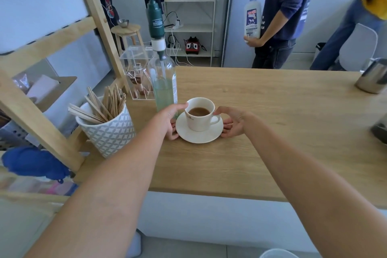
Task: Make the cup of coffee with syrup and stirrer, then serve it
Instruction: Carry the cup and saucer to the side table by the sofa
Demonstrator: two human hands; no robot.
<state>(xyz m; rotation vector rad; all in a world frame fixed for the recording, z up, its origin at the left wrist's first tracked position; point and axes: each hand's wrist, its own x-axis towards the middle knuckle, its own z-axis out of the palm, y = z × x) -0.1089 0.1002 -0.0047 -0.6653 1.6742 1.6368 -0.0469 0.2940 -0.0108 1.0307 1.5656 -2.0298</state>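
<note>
Wooden tabletop (261, 132) occupied at left by syrup bottle (164, 88) with green pump; patterned pot of wooden stirrers (104, 109) placed nearer left edge; white saucer (199, 137) gripped at both rims; left hand (169, 120) fingers curled under left rim, thumb against coffee cup (200, 114); right hand (234, 121) fingers tucked under right rim, thumb on cup handle; cup seated on saucer, just right of bottle.

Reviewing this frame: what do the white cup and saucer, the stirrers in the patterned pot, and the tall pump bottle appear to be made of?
White cup and saucer: likely glazed ceramic, smooth with a soft sheen. Thin flat stirrers in the patterned pot: probably wood, pale tan and matte. Tall pump bottle: clear glass or plastic, since the liquid shows through; which one is unclear.
</note>
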